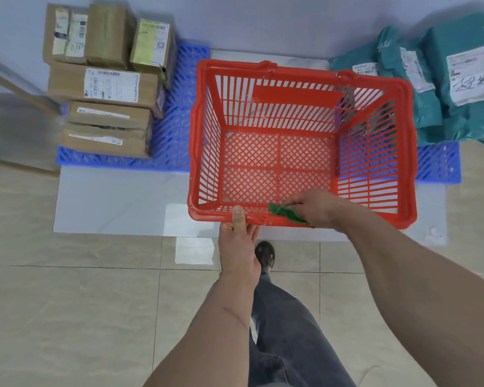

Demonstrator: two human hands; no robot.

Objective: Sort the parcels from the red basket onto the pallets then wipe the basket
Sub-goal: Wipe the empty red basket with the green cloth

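A floor of glossy beige stone tiles [67, 317] fills the near half of the scene, with a smooth pale grey sheet [118, 202] laid flat on it farther out. On that sheet, at the far left, lies a blue plastic pallet [176, 129] with an open diamond lattice; a second blue pallet [436, 166] of the same make shows at the far right.

The red basket [299, 141] stands between the two pallets, upright and open-topped. It is a rectangular moulded plastic crate with slatted walls, a criss-cross mesh bottom and a thick rounded rim, and nothing lies inside it.

On the left pallet the cardboard boxes [106, 85] are stacked, brown and squared, wrapped with tape and bearing white printed labels. On the right pallet the teal mailer bags [436, 88] lie heaped, soft and wrinkled plastic with white labels, one carrying handwritten marks.

The person's leg in dark grey trousers [288, 331] runs down the near centre, ending in a dark shoe [265, 254] just near of the sheet's edge.

The left hand [239, 238] grips the basket's near rim, thumb lying over the top of it and fingers curled beneath. The right hand [313, 205] is clenched around a small green cloth [284, 213], crumpled and pressed against the near rim just right of the left thumb.
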